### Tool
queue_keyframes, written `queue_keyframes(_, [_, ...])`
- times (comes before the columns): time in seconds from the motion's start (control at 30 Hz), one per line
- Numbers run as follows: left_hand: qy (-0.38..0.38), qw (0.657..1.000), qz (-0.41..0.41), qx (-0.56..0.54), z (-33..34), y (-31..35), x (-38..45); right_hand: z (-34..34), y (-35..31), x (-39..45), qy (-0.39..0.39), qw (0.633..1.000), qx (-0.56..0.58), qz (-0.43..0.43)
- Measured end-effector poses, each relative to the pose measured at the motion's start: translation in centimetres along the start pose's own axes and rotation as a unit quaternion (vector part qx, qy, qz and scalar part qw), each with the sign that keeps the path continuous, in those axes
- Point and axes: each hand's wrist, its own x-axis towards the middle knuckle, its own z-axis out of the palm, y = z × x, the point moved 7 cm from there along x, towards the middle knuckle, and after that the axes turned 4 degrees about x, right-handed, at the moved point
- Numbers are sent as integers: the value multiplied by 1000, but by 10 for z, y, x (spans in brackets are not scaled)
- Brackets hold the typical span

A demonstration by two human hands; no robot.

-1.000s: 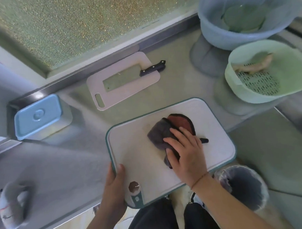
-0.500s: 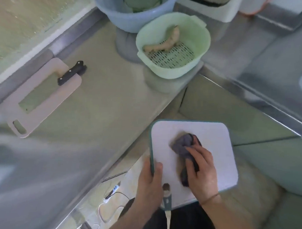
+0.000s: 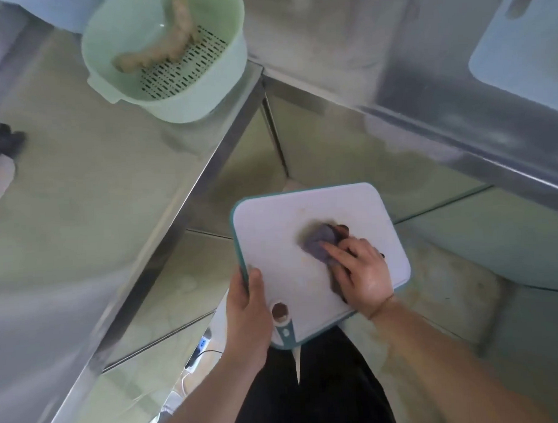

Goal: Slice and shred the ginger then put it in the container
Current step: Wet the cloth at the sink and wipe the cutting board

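Two hands work a cutting board held off the steel counter: the left hand grips its edge, the right hand presses a grey cloth flat-fingered onto it. Beyond the board, what looks like ginger lies in a green colander.

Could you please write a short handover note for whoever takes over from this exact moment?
Left hand grips the white cutting board by its edge, held off the counter.
Right hand presses a grey cloth on the board.
Ginger lies whole in the green colander on the counter.
Done: nothing cut.
Left: set the board down, slice, shred, fill the container, which is not in view.
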Motion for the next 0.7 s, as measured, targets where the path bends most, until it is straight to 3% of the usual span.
queue_keyframes(0.07, [9, 1000, -3, 5, -7, -3, 4, 0, 74, -5, -20, 975, -50, 216])
queue_keyframes(0.13, [13, 1000, 6, 26, -12, -4, 3, -1, 124, -23, -52, 877, -34, 476])
queue_keyframes(0.17, [13, 999, 15, 39, -14, -4, 1, 0, 124, -24, -50, 851, -14, 522])
queue_keyframes(0.23, [10, 998, 24, 65, -13, -6, -2, 6, 86, -8, -2, 885, 51, 463])
queue_keyframes(0.33, [5, 996, 34, 80, -9, -6, -5, 9, -33, 15, 47, 966, 165, 193])
queue_keyframes(0.4, [-10, 995, 43, 91, -7, -6, -6, 15, -96, 17, 7, 983, 185, 16])
queue_keyframes(0.5, [-9, 993, 40, 111, -12, -6, -10, 31, -107, 18, -39, 985, 135, -97])
queue_keyframes(0.6, [-15, 994, 33, 103, -14, -8, -12, 40, -59, 17, -47, 990, 74, -113])
queue_keyframes(0.63, [-16, 995, 27, 92, -16, -9, -11, 44, -29, 19, -54, 996, 38, -62])
queue_keyframes(0.7, [-5, 997, 16, 81, -23, -12, -9, 41, 61, 18, -74, 980, -30, 184])
